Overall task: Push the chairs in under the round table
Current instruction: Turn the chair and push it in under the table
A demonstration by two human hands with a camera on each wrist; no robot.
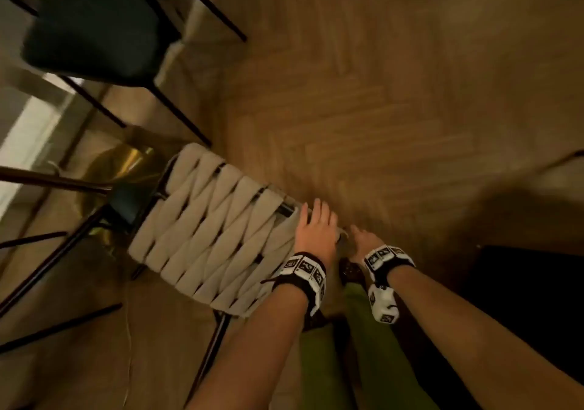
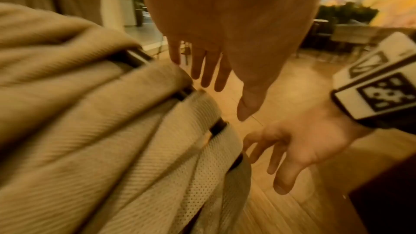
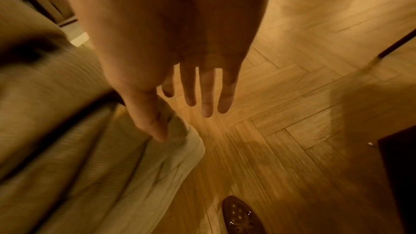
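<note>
A chair with a woven beige strap back [image 1: 215,229] and black frame stands in front of me, its dark seat partly beneath the table's edge at the left. The table's gold base [image 1: 123,163] shows behind it. My left hand [image 1: 316,223] lies with straight fingers over the back's right corner [image 2: 112,131]; the left wrist view shows those fingers [image 2: 209,70] reaching past the edge and holding nothing. My right hand [image 1: 363,240] hangs just right of the corner with loose, spread fingers [image 2: 299,145]. Its thumb [image 3: 153,124] is at the strap edge [image 3: 56,131]. A second chair with a dark teal seat [image 1: 94,27] stands farther back.
Herringbone wood floor [image 1: 379,109] spreads to the right of the chair. A dark piece of furniture [image 1: 531,299] stands at the lower right. My green trousers [image 1: 363,330] and a brown patterned shoe [image 3: 241,216] are just behind the chair back.
</note>
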